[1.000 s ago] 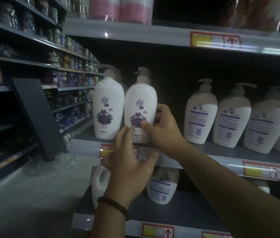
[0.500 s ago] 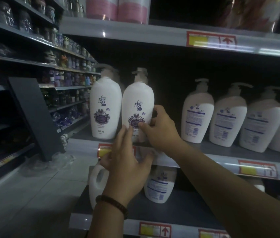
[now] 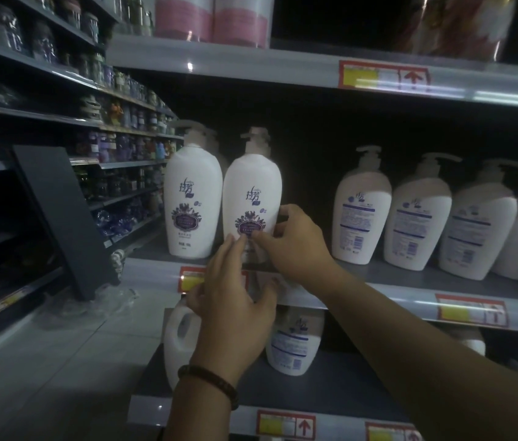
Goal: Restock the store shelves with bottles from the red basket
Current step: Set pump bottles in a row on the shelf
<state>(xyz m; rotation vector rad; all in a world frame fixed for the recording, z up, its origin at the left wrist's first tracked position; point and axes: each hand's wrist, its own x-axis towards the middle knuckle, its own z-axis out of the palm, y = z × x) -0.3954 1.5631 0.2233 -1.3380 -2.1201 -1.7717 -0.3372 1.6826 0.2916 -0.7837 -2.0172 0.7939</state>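
A person's right hand (image 3: pixel 296 246) grips a white pump bottle (image 3: pixel 251 192) standing upright at the front of the middle shelf (image 3: pixel 388 281), thumb on its label. The left hand (image 3: pixel 235 300) touches its lower front with straight fingers. A matching bottle (image 3: pixel 192 192) stands just beside it.

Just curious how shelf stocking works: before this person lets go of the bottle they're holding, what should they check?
1. The gripped bottle stands upright: ok.
2. Its front label faces out, like the neighbour bottle: ok.
3. Its base sits fully on the shelf: cannot tell, the left hand and right hand largely hide it.
4. The bottles to the right face out: not ok, back labels show.
5. The red basket is within reach: cannot tell, out of view.
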